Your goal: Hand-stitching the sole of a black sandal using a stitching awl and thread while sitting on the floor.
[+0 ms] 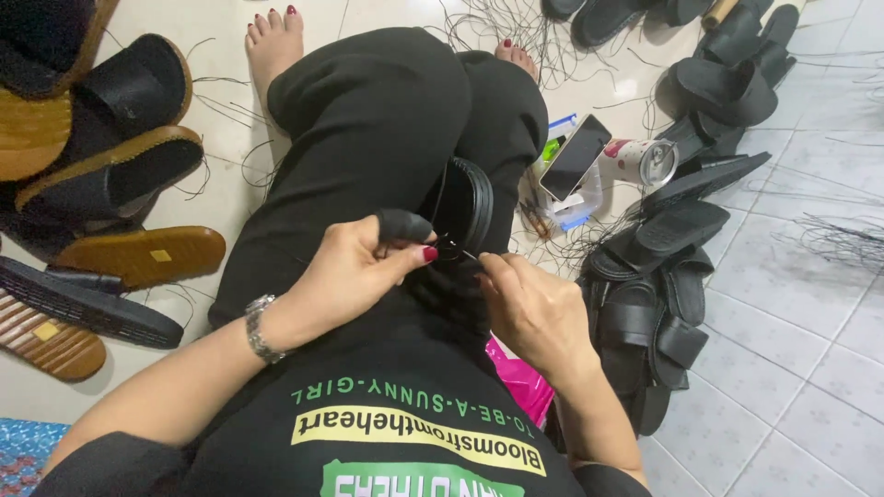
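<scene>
I sit on a tiled floor with a black sandal (pixel 463 204) wedged upright between my legs. My left hand (pixel 354 271), with a black cover on one fingertip, pinches the sandal's edge at a dark thread (pixel 458 248). My right hand (pixel 534 308) is closed just to the right of it and grips a thin needle or the thread's end; which one is too small to tell. A silver bracelet (pixel 259 329) is on my left wrist.
Finished tan-soled sandals (pixel 138 253) lie stacked at the left. Black sandal parts (pixel 658 304) are heaped at the right. A phone (pixel 575 156) rests on a clear box, beside a can (pixel 640 161). Loose black threads (pixel 516 28) are strewn over the floor. A pink bag (pixel 523 377) lies by my hip.
</scene>
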